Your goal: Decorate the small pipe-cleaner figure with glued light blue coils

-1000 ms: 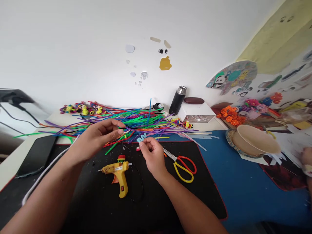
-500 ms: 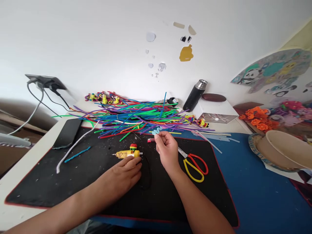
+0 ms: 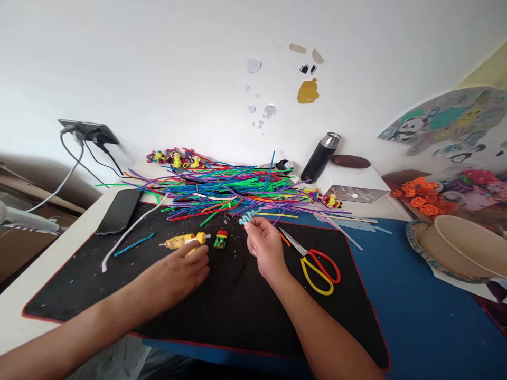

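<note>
My left hand (image 3: 182, 270) is closed on a yellow glue bottle (image 3: 180, 241) lying low over the black mat (image 3: 166, 311), its thin tip pointing left. Between my hands stands a small green figure (image 3: 220, 240) with a red and yellow top. My right hand (image 3: 266, 248) pinches a light blue curly piece (image 3: 249, 216) between thumb and fingertips, above the mat. Scissors (image 3: 312, 264) with one red and one yellow handle lie partly open to the right of my right hand. A blue twisted stem (image 3: 133, 245) lies left of the bottle.
A pile of coloured pipe cleaners (image 3: 222, 184) spans the back, with a black phone (image 3: 120, 211) at left. A thermos (image 3: 320, 158), a white box (image 3: 356, 182) and small figures stand behind. Round dishes (image 3: 463, 248) sit at far right.
My left hand and the glue bottle have moved left, away from the small green figure, which now shows fully. My right hand still holds the blue piece, slightly more to the left.
</note>
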Tool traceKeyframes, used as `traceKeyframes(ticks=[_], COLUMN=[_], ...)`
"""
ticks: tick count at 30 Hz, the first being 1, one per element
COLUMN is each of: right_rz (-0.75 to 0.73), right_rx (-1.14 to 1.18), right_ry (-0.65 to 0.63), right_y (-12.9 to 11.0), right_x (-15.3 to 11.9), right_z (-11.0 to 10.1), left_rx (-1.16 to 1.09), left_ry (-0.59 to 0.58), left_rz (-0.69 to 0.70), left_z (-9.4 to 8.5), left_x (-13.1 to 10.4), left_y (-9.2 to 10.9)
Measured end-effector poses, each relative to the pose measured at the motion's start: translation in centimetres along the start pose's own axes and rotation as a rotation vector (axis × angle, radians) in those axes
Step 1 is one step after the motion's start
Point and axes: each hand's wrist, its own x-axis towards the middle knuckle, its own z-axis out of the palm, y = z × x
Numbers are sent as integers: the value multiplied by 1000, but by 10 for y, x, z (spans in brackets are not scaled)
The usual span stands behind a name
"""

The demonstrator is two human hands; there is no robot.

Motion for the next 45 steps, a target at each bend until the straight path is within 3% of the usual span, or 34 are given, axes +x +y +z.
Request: traceKeyframes(ticks=[3, 6, 9, 13, 17, 28, 45], right_rz=[55, 112, 171, 212, 220, 214, 213], right_rx=[48, 76, 101, 132, 141, 118, 95], right_ry=[4, -17, -48, -86, -110, -129, -162], right_y=[0, -1, -2, -5, -4, 1, 7], right_x=[-5, -10, -12, -14, -14, -14, -14], right_z=[6, 12, 17, 19, 20, 19, 17], left_rx=[-56, -188, -475, -1026, -1355, -1306, -1337], left_ry=[-28, -8, 30, 106, 162, 280, 223], left_rz=[-26, -69, -305, -685, -793, -801, -801], left_z=[8, 6, -7, -16, -16, -20, -17], left_x=[-9, -11, -4, 15, 30, 50, 52], left_y=[-16, -22, -23, -30, -37, -38, -36])
